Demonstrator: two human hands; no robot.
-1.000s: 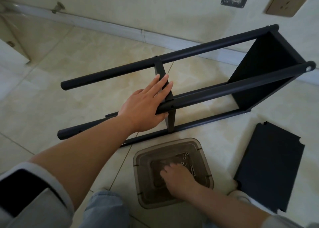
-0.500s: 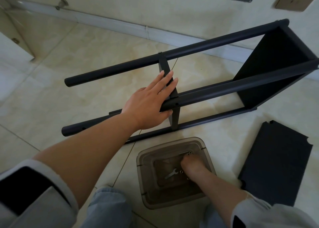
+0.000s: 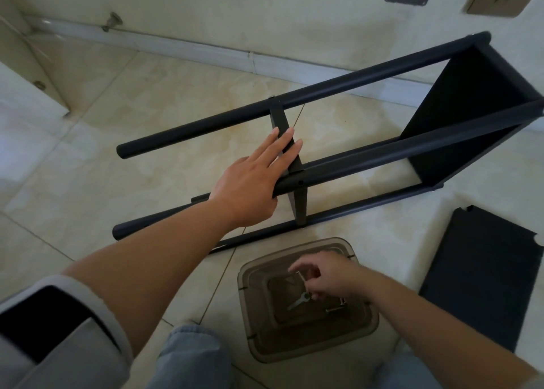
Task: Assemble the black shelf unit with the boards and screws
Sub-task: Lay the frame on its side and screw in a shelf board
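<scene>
Lifted out of the bin since the earlier frames, the right hand [image 3: 329, 276] now hovers over the smoky translucent plastic bin [image 3: 256, 338], its fingers curled and pinching a slim silvery metal screw [image 3: 300, 279] that stands roughly upright between thumb and fingertips; the screw's lower end is hidden behind the fingers, so exactly how it is held is hard to tell. Below the hand, on the bin's floor, lie a small flat silver metal wrench [image 3: 298, 302] and a few more loose metal screws [image 3: 335, 308] towards the bin's right wall. The left hand [image 3: 253, 188] has stayed where it was, fingers straight and together, palm pressed on the near upper black round metal pole [image 3: 382, 156] of the black shelf unit [image 3: 459, 123], with the fingertips lying across the thin black middle board [image 3: 290, 150] that joins the poles. The unit lies on its side on the beige tiled floor [image 3: 123, 100], its poles running from the left towards a wide black end board at the right, close to the pale skirting along the wall [image 3: 265, 11]. A loose black rectangular shelf board [image 3: 482, 276] with notched corners lies flat on the floor, just right of the bin and apart from the unit. Blue denim trouser legs [image 3: 191, 356] show at the bottom edge, beside a grey sleeve [image 3: 67, 341].
</scene>
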